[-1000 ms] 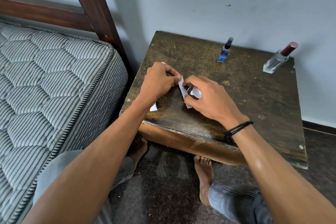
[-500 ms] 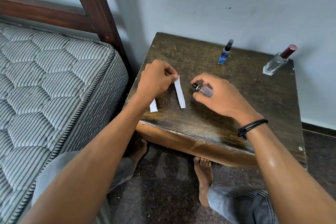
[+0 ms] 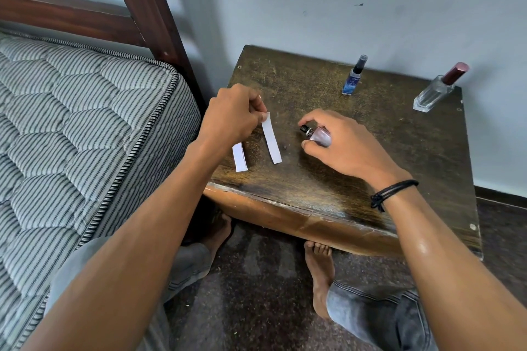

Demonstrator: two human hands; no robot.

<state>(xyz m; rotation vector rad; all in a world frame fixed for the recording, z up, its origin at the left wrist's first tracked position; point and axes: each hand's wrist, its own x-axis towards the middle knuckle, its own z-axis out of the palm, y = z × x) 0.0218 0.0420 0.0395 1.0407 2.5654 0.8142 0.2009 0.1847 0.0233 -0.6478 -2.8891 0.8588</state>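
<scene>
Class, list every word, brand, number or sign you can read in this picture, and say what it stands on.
None can be read.
Blue bottle: label print too blurred to read.
Small bottle held in the right hand: no legible print.
Paper strip pinched by the left hand, and second strip: blank on the sides shown.
Clear bottle: no label shows.
</scene>
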